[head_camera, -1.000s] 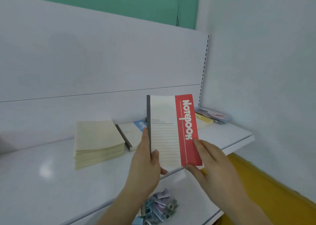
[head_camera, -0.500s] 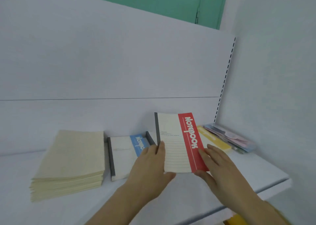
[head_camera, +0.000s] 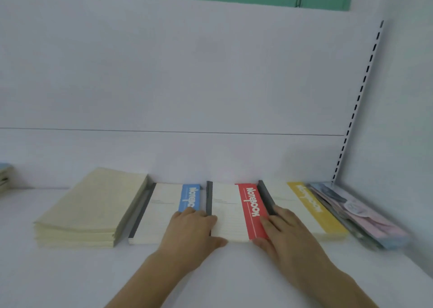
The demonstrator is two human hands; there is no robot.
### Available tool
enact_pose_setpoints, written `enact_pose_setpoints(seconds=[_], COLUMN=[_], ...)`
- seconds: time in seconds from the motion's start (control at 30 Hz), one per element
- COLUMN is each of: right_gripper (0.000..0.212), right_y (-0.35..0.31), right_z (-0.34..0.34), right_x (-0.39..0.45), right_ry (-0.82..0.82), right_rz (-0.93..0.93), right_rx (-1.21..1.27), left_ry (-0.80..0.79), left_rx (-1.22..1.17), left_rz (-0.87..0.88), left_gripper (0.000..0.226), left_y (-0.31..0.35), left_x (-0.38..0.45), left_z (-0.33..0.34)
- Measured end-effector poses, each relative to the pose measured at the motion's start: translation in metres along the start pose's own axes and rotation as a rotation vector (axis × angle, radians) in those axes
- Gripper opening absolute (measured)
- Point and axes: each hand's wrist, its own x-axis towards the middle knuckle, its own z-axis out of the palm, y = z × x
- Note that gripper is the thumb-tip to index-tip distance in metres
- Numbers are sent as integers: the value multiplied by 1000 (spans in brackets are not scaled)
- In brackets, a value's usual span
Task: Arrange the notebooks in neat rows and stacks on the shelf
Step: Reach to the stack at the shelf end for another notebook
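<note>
Glossy white shelf [head_camera: 70, 272], flat rectangular notebooks [head_camera: 230, 211]

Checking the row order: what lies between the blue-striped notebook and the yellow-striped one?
The red-striped notebook lies flat between the blue-striped notebook and the yellow-striped notebook, as the head view shows.

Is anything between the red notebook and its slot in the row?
Nothing visible. The red notebook lies flat on the shelf between the blue notebook and the yellow notebook, with the left hand and right hand at its sides.
</note>
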Motion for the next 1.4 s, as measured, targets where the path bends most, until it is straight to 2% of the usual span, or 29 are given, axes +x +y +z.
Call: enact_pose_setpoints(seconds=[0.1,0.3,0.37,0.47,0.63,0.77,0.93,1.07,1.2,1.4], right_gripper=[63,70,81,98,69,65,72,74,69,65], right_y=[5,11,11,16,21,23,23,21,18,-6], right_z=[0,-5,-12,-17,-25,-22,-15,-17,-22,-29], right_x=[3,9,13,18,24,30,30,25,19,15], right_ry=[10,-86,-152,-160,-254,-239,-216,-186,-149,-44], right_rz=[-19,-36,-52,-119,-122,-107,-110,-90,-74,-28], right_rx=[9,71,101,144,243,255,239,168,166,209], left_ry=[2,-21,-40,-70,-99,-129,-129,-85,-26,287], left_rx=[7,-41,-76,-97,-48,-45,-36,27,6,-102], left_rz=[-31,-72,-77,-67,-62,-72,-68,-44,-70,-166], left_gripper=[46,50,47,45,48,46,45,43,55,56], left_y=[4,6,6,4,2,2,2,5,8,7], left_x=[3,9,10,10,12,15,14,12,8,-13], left_z=[2,-1,-3,-5,-4,-7,-6,-4,-1,-3])
